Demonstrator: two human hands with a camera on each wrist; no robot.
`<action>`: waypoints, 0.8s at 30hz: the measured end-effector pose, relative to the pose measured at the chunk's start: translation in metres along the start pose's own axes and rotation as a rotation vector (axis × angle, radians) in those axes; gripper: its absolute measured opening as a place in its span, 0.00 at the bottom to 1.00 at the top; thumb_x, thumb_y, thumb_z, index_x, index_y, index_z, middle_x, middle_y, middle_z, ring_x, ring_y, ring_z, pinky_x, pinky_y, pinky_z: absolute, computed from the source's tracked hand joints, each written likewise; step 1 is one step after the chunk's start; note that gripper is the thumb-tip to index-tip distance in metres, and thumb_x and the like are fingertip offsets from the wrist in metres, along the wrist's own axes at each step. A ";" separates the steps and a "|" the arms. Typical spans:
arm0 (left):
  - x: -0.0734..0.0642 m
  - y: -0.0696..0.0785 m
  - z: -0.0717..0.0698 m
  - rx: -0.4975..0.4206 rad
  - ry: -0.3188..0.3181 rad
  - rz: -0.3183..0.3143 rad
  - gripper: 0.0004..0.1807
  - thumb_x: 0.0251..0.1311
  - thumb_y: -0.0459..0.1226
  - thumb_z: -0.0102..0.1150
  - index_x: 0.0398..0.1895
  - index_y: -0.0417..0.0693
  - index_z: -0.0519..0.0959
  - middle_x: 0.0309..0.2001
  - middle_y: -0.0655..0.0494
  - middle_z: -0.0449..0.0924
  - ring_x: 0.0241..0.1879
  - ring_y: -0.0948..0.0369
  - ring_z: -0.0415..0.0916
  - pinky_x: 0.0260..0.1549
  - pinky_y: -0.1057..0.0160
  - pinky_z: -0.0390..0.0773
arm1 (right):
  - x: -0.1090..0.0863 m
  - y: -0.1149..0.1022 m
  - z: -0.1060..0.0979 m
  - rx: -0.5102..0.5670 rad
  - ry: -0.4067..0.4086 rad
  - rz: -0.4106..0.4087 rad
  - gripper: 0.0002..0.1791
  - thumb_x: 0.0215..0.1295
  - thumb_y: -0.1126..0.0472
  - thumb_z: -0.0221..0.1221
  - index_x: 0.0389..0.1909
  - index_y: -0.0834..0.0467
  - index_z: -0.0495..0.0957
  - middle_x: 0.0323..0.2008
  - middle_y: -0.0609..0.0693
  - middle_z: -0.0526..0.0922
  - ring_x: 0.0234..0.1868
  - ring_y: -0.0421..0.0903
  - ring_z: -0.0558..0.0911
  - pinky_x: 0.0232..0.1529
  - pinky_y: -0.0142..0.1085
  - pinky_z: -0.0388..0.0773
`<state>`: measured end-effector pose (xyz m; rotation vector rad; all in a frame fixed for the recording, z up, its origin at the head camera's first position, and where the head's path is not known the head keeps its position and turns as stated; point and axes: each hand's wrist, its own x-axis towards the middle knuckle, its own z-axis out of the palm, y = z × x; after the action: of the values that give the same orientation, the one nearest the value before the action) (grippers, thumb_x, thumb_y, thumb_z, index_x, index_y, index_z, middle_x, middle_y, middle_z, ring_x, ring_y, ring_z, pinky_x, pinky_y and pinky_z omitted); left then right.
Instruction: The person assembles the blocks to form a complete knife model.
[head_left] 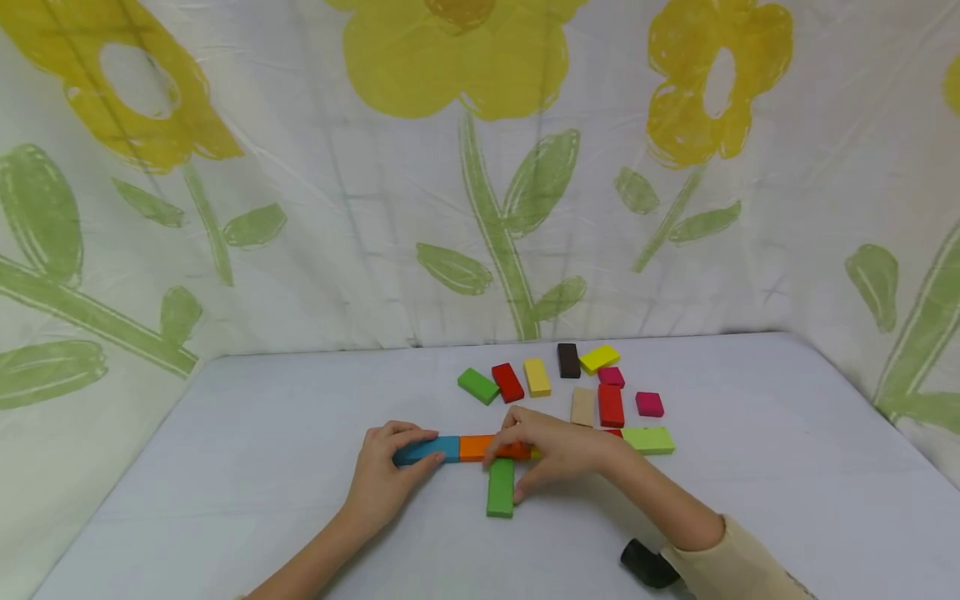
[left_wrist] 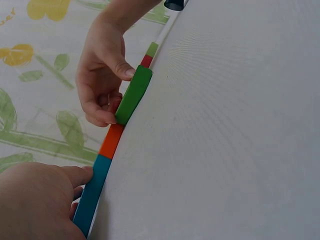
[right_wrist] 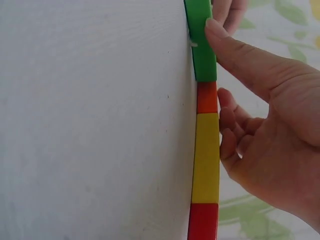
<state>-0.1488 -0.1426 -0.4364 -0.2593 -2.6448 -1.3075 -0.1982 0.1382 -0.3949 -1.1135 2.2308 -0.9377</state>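
A row of coloured blocks lies end to end across the white table. My left hand holds the blue block at the row's left end, thumb on the near side and fingers on the far side. An orange block follows it. With thumb and fingertips, my right hand pinches a green block, which lies crosswise on the near side of the row. Beyond it the right wrist view shows a yellow block and a red block. A light green block forms the row's right end.
Behind the row lie several loose blocks, among them a green one, a red one, a black one and a tan one. A black object sits beside the right sleeve. A flower-printed cloth hangs behind the table.
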 end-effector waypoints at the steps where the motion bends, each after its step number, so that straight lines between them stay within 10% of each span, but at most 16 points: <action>1: 0.000 0.000 0.000 0.000 0.001 -0.001 0.13 0.59 0.36 0.78 0.48 0.46 0.91 0.48 0.52 0.85 0.52 0.53 0.71 0.49 0.56 0.71 | 0.002 0.006 0.001 -0.016 0.004 -0.020 0.19 0.65 0.53 0.74 0.56 0.45 0.85 0.48 0.44 0.73 0.56 0.41 0.71 0.49 0.33 0.79; 15: -0.001 0.002 -0.001 -0.003 -0.004 -0.016 0.13 0.60 0.36 0.77 0.48 0.46 0.91 0.48 0.53 0.84 0.52 0.53 0.70 0.49 0.56 0.71 | -0.001 -0.006 0.004 -0.014 0.060 0.111 0.14 0.58 0.52 0.79 0.39 0.44 0.82 0.43 0.42 0.75 0.49 0.42 0.75 0.46 0.32 0.79; 24: -0.001 0.002 -0.001 -0.008 -0.008 -0.022 0.13 0.60 0.36 0.77 0.48 0.46 0.91 0.49 0.53 0.84 0.53 0.53 0.70 0.50 0.56 0.71 | -0.003 -0.013 0.003 -0.045 0.028 0.068 0.14 0.61 0.60 0.76 0.46 0.46 0.87 0.42 0.36 0.81 0.49 0.35 0.77 0.55 0.32 0.79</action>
<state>-0.1468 -0.1423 -0.4344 -0.2376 -2.6573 -1.3268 -0.1884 0.1343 -0.3869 -1.0431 2.3082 -0.8844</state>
